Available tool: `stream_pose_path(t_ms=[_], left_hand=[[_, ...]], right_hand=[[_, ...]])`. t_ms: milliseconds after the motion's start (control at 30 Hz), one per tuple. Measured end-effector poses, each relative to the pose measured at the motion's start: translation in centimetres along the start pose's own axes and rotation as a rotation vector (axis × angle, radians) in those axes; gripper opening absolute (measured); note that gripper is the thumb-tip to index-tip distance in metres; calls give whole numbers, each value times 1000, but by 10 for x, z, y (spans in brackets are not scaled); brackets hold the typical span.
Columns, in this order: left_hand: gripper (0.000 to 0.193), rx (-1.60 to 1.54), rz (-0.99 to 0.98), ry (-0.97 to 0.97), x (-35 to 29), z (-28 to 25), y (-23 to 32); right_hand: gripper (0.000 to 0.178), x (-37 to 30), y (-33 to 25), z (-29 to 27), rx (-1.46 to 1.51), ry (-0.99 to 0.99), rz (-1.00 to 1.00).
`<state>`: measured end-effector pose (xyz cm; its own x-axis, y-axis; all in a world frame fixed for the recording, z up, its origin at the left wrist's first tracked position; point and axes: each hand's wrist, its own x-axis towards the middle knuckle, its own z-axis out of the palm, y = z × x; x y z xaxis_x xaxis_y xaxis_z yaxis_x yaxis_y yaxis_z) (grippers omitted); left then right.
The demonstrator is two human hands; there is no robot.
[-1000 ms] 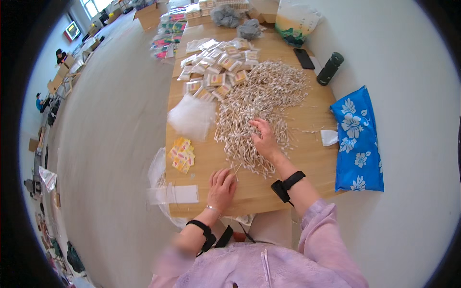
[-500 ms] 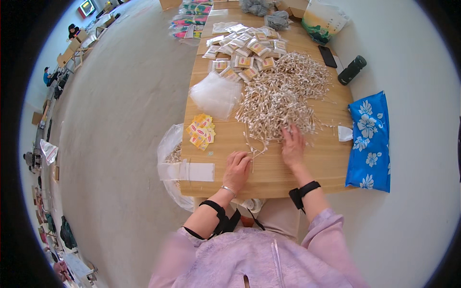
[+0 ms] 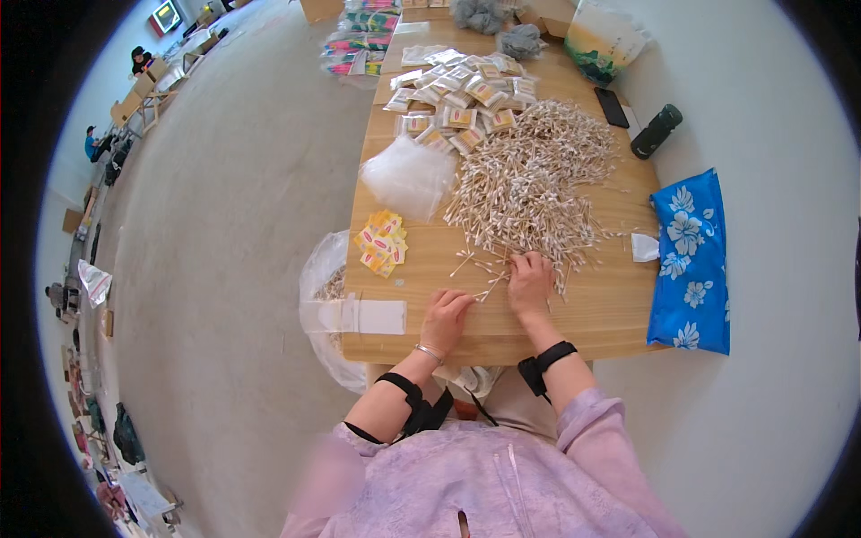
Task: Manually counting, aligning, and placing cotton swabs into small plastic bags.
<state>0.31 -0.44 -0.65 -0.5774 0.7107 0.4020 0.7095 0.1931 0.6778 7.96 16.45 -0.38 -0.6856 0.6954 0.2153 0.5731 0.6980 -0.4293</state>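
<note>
A large loose heap of cotton swabs (image 3: 529, 179) covers the middle of the wooden table. Near its front edge my right hand (image 3: 531, 282) has its fingers closed on some swabs, their tips partly hidden. A few stray swabs (image 3: 484, 266) lie between the two hands. Lower and to the left, my left hand (image 3: 447, 316) rests on the table with thumb and fingers pinched together on the end of a swab. Yellow-and-white printed cards (image 3: 382, 242) lie in a small pile beyond my left hand, and a stack of clear plastic bags (image 3: 408, 177) sits behind them.
Filled small packets (image 3: 462, 94) are heaped at the back. A white box (image 3: 381, 316) sits at the left edge over a plastic bag of swabs (image 3: 327, 285). On the right are a blue flowered tissue pack (image 3: 689, 260), a dark bottle (image 3: 656, 132) and a phone (image 3: 612, 107).
My right hand has drawn back toward me and slightly left, its fingers curling in. Several swabs have spread out near it. My left hand has stayed almost in place.
</note>
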Motion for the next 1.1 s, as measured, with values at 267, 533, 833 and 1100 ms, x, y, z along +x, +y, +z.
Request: stream_pose_path(t_ms=[267,533,833,1100], left_hand=[[12,-1,16,-7,1,-3,1],[17,33,16,-118,1,-1,-10],[27,108,-42,-12,48,2,-17],[11,52,-52,-157,51,0,-29]], right_hand=[[21,-9,-31,-1,-34,150,-186],[18,-40,-10,4,44,88,-226],[19,-49,-5,-6,174,91,-188],[47,-55,10,-29,154,-89,-275]])
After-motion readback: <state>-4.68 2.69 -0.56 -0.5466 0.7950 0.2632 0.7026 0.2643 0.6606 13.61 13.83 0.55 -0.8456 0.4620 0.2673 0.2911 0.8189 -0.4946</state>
